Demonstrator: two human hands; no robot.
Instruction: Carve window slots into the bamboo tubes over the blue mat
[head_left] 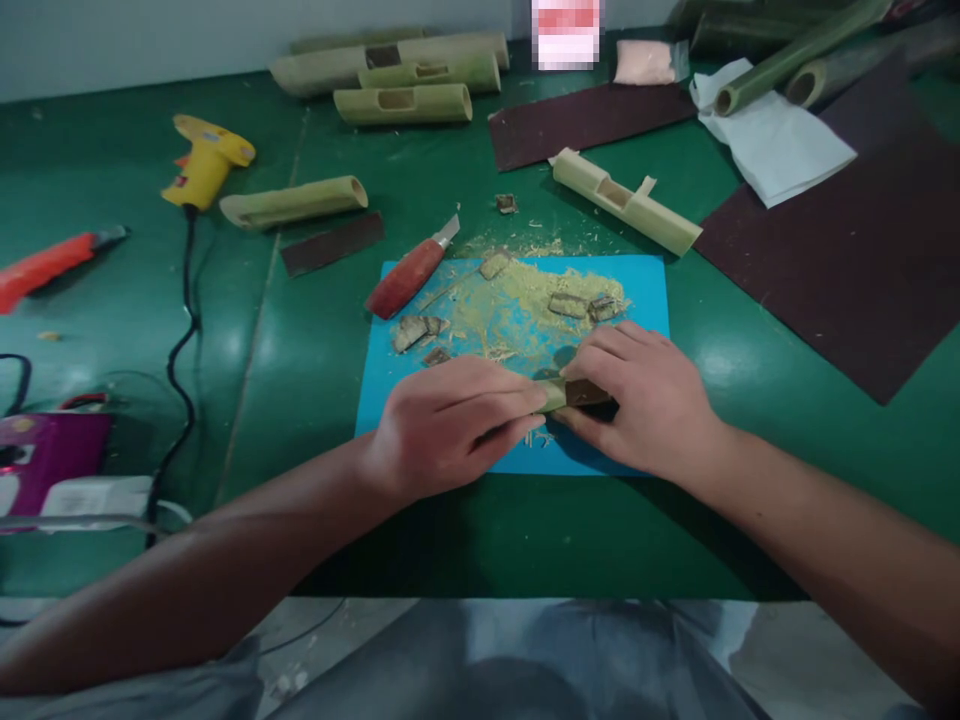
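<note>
My left hand (450,425) is closed on a short green bamboo piece (553,396), fingers pinching its left end. The fingers of my right hand (645,400) are wrapped round a dark brown strip of sandpaper (589,391), which lies against the bamboo's other end; much of that end is hidden. Both hands are above a blue sheet (375,400) strewn with pale bamboo dust (525,290) and crumpled sandpaper scraps (416,332). Beyond my left hand, a red-handled knife (409,275) lies across the sheet's corner, blade pointing away.
A notched bamboo tube (630,203) lies beyond the sheet, with more tubes (405,104) at the back. Large sandpaper sheets (847,270) cover the right side. On the left are a yellow glue gun (206,165), its black cord, a red-handled tool (52,265) and a power strip (64,455).
</note>
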